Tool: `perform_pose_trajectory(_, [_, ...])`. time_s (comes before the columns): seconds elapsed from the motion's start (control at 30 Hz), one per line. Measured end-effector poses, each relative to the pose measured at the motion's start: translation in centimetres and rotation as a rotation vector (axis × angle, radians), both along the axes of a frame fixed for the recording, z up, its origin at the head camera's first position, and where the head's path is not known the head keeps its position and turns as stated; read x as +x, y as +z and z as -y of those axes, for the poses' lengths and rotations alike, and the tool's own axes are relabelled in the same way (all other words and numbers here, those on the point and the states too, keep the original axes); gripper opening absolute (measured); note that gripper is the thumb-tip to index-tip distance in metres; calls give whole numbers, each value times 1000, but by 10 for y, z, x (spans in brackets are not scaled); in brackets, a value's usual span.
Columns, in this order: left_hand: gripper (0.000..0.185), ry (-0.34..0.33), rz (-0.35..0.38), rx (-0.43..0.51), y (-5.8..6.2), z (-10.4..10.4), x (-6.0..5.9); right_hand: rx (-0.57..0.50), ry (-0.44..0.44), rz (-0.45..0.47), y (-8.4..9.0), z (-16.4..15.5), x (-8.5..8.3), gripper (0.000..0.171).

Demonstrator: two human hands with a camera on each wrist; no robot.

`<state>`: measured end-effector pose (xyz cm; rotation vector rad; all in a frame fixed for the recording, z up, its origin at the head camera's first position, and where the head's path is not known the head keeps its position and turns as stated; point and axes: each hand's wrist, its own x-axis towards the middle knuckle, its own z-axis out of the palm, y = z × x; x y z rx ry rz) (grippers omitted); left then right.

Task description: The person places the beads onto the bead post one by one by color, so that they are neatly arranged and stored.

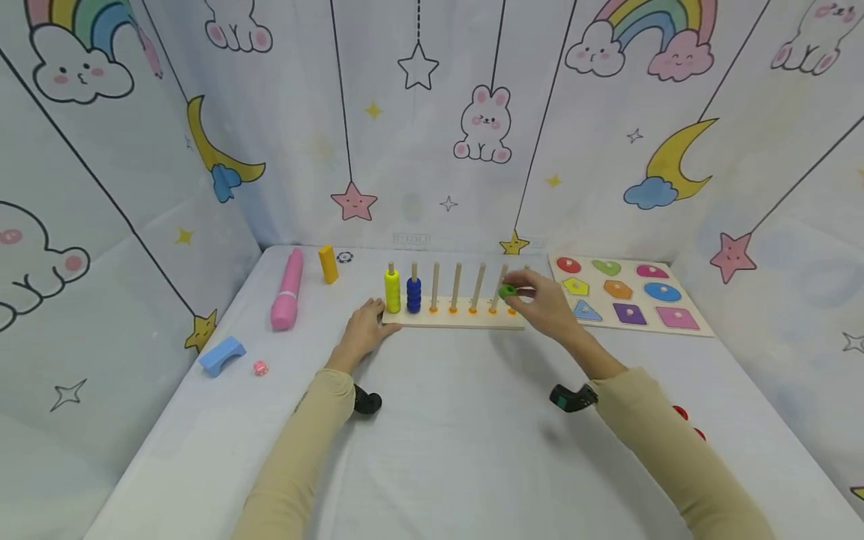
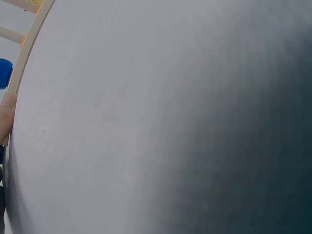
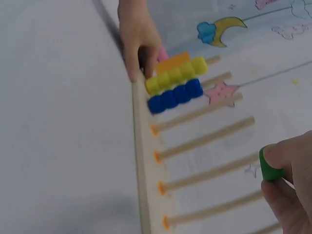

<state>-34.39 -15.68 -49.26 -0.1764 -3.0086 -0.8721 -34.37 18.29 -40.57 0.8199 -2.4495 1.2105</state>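
Note:
A wooden peg board (image 1: 459,324) carries a row of upright pegs. Yellow beads (image 1: 392,291) are stacked on the leftmost peg and dark blue beads (image 1: 414,295) on the one beside it. My left hand (image 1: 361,334) grips the board's left end, thumb along the front edge; in the left wrist view only the thumb (image 2: 6,117) shows clearly at that edge. Between thumb and fingers my right hand (image 1: 543,304) pinches a green bead (image 3: 271,165), held up near the tops of the pegs toward the right end. That hand hides part of the rightmost pegs.
Behind on the right lies a shape puzzle board (image 1: 634,296). Toward the left are a pink cylindrical object (image 1: 289,291), an orange-yellow block (image 1: 328,264), a blue arch block (image 1: 222,355) and a small pink ball (image 1: 260,367). Red pieces (image 1: 680,412) peek out beside my right sleeve.

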Motion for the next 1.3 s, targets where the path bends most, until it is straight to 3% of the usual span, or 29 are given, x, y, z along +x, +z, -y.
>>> perform_pose_trajectory(0.13, [71,5,3,-6,1,-1,-1,-13,70,-65,13,48,-18,34])
perform_pose_trajectory(0.27, [72,6,10,-6,1,-1,-2,-12,87,-121,19,80,-33,32])
perform_pose_trajectory(0.6, [71,4,7,5,-1,-3,-2,28,104,-98,20,117,-49,30])
perform_pose_trajectory(0.87, [71,-11,-24,9,0,-3,0,110,61,-107,21,118,-48,33])
perform_pose_trajectory(1.1, [71,-2,-32,14,-1,-1,-1,-14,69,-157,20,95,-35,28])
perform_pose_trajectory(1.3, [70,-8,-30,14,-2,0,0,-43,81,-122,10,53,-16,27])
